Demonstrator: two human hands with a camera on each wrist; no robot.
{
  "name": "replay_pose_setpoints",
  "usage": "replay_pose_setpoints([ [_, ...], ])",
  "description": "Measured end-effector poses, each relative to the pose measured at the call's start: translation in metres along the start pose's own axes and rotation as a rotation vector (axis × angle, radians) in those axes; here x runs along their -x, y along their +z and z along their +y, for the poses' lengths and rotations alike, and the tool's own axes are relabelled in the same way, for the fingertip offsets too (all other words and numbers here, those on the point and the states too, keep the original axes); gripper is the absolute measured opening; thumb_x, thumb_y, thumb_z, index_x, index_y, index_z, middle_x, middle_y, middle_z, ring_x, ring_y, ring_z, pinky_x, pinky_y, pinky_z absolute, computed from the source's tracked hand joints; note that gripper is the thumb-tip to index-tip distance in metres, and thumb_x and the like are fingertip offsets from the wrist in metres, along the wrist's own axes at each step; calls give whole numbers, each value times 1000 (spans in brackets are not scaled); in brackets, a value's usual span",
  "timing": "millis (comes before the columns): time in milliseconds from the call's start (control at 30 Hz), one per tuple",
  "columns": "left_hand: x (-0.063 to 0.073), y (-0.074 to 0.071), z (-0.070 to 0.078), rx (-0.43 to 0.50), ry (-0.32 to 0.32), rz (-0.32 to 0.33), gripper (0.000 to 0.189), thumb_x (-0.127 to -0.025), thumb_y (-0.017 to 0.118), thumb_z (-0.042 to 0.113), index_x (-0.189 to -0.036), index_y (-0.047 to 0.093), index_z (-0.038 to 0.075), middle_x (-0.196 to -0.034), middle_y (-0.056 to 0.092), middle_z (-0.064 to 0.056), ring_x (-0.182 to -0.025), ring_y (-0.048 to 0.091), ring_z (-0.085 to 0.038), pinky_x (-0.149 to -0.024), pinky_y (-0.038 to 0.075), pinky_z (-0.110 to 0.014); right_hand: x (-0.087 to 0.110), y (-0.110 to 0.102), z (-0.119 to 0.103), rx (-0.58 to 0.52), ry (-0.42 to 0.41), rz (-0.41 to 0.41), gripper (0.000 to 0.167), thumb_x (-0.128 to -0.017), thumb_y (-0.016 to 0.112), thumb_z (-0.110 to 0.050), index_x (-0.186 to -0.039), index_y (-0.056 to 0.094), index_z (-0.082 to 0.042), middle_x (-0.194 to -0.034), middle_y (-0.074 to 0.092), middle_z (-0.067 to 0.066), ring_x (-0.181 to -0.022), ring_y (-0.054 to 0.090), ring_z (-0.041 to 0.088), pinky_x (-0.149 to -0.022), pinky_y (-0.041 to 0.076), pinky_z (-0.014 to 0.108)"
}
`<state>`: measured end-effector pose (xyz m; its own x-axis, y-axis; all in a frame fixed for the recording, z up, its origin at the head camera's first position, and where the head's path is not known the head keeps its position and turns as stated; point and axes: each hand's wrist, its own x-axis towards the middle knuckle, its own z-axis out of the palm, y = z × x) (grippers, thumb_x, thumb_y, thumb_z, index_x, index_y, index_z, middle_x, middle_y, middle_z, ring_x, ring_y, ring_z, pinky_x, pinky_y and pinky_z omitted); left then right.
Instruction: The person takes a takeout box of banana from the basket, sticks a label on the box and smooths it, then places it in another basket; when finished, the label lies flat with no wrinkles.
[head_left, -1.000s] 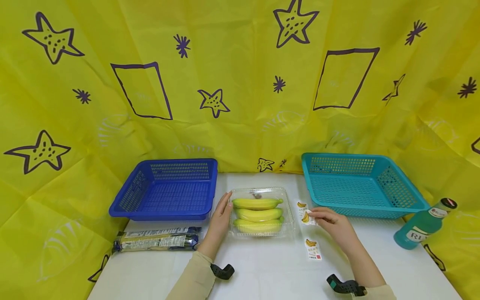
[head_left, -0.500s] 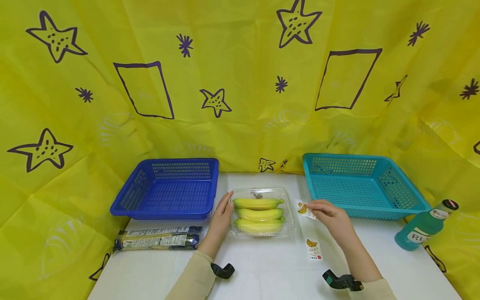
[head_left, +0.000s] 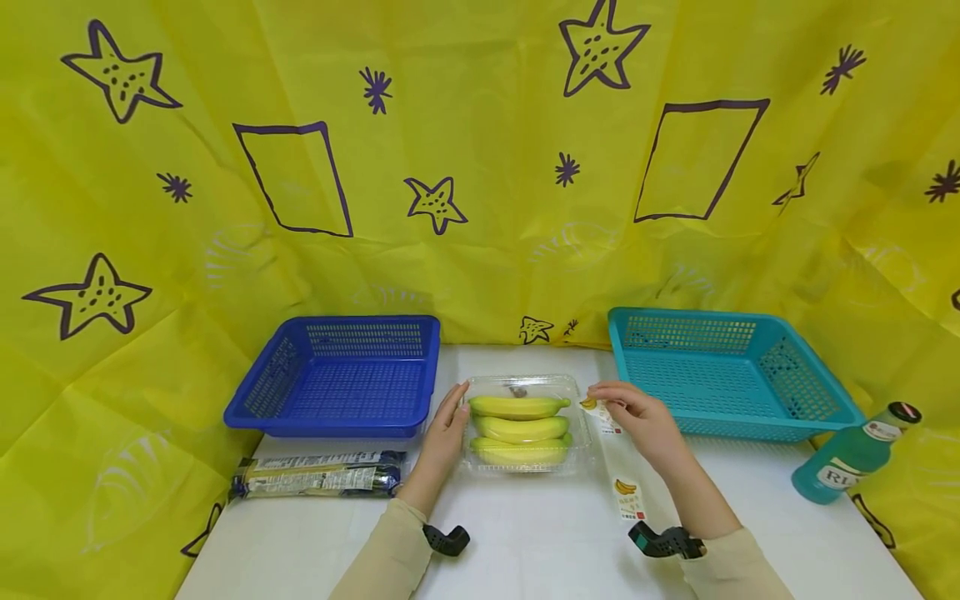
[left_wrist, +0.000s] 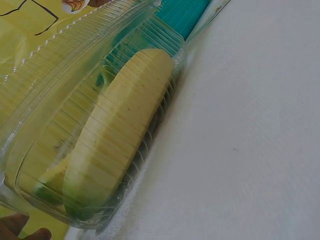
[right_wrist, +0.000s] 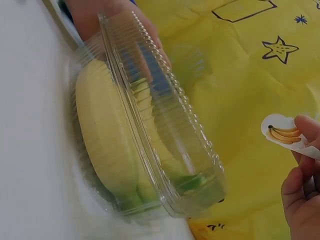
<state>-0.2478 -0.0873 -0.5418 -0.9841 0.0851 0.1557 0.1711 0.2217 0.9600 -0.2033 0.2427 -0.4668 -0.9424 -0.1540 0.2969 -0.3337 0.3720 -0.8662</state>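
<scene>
A clear plastic clamshell box [head_left: 528,385] with several bananas [head_left: 520,428] inside stands lid-shut on the white table. My left hand [head_left: 442,435] rests along the box's left side, fingers stretched out; its fingertips [left_wrist: 37,233] show at the corner of the left wrist view. Between thumb and forefinger my right hand [head_left: 647,423] pinches a white label with a banana print [right_wrist: 285,134], held up near the box's right edge. Another banana label [head_left: 628,498] lies on the table below that hand. White printed paper partly shows under the right fingers; whether it is a separate label is unclear.
A blue basket [head_left: 238,410] stands at the back left, a teal basket [head_left: 847,412] at the back right. A long printed packet [head_left: 318,475] lies on the left. On the right stands a teal bottle [head_left: 843,467]. Yellow patterned cloth [head_left: 495,275] hangs behind.
My right hand has lifted the label from the table and carried it left towards the box. The left hand has stayed against the box's side.
</scene>
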Motion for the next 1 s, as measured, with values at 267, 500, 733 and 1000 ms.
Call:
replay_pose_setpoints([
  [267, 11, -4, 29, -12, -14, -28, 45, -107, 42, 20, -152, 40, 12, -162, 25, -20, -150, 21, -41, -121, 22, -58, -13, 10, -6, 32, 48, -51, 28, -100, 60, -23, -126, 69, -18, -135, 59, 7, -94, 54, 7, -65, 50, 23],
  [500, 16, -7, 39, -6, 2, -35, 45, -107, 43, 18, -151, 41, 11, -162, 26, -20, -149, 22, -43, -119, 24, -60, -26, 20, -11, 21, 33, -117, 34, -97, 64, -18, -131, 65, -17, -137, 58, 7, -110, 57, 18, -83, 53, 19],
  [733, 16, -6, 40, -5, -9, -41, 46, -107, 43, 20, -152, 40, 12, -162, 26, -18, -150, 22, -41, -120, 23, -58, -37, 31, -11, 38, 41, -135, 37, -97, 63, -9, -133, 62, -7, -135, 57, 15, -114, 58, 31, -87, 52, 16],
  [1000, 14, -6, 37, -5, -17, -38, 45, -107, 43, 20, -151, 41, 11, -162, 26, -18, -150, 22, -40, -121, 23, -57, -46, 42, -8, 10, 69, -118, 36, -91, 72, -22, -127, 67, -14, -127, 62, 9, -96, 64, 12, -79, 56, 20],
])
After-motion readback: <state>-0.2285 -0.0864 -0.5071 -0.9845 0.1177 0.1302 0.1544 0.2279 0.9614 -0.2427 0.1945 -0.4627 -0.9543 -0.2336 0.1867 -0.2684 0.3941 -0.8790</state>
